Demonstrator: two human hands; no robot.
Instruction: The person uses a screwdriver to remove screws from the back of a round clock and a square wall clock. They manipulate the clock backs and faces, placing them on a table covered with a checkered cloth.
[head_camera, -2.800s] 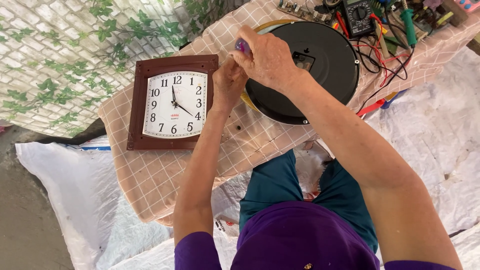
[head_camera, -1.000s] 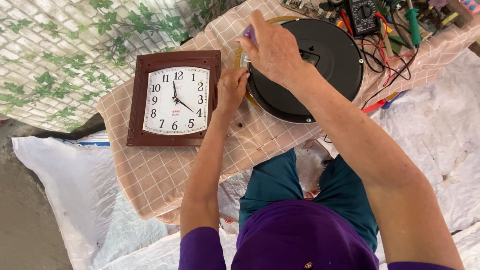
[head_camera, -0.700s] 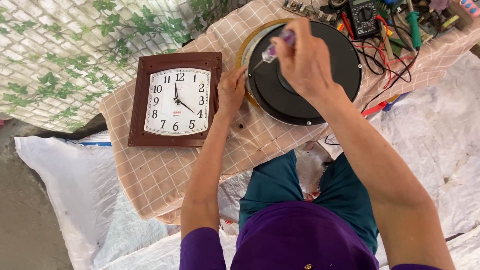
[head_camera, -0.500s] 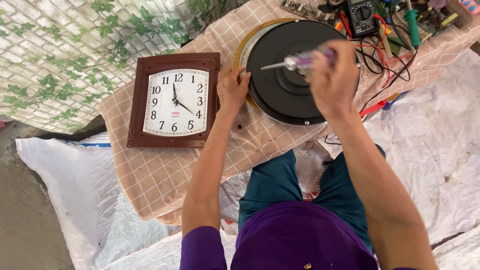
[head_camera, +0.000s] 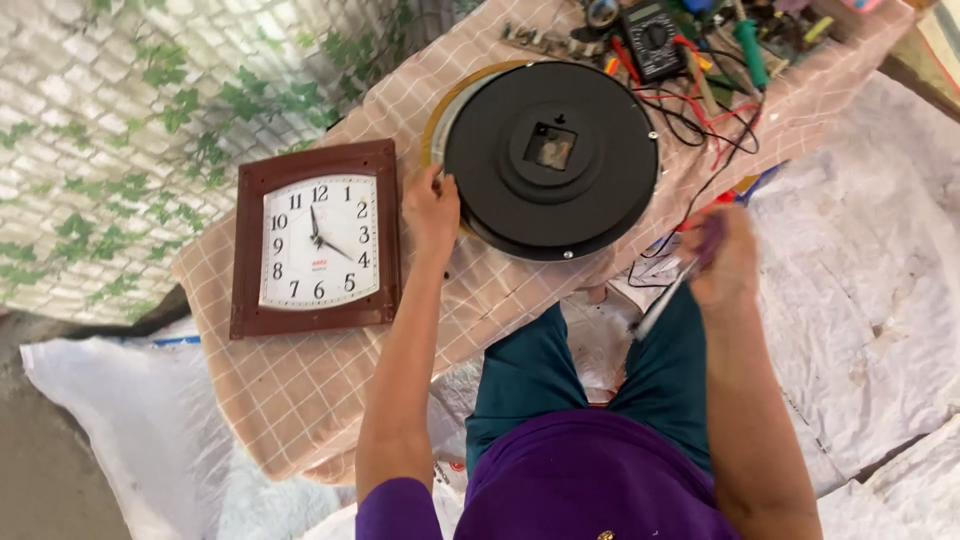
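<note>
Nearest me, my right hand (head_camera: 722, 262) is closed around a screwdriver (head_camera: 672, 292) with a purple handle, its shaft pointing down and inward over my lap, off the table. I judge the tip could catch my teal trousers (head_camera: 530, 375) if the hand drops, since nothing supports it there. Further out, my left hand (head_camera: 432, 208) rests with fingers curled on the left rim of the round black clock (head_camera: 550, 158), which lies face down on the checked cloth (head_camera: 300, 390). That clock hangs close to the table's near edge; a loose grip could let it slide toward me. To its left lies the square brown wall clock (head_camera: 315, 240), face up. Beyond, red and black leads (head_camera: 705, 125) trail from a multimeter (head_camera: 650, 38) and could snag the hand.
</note>
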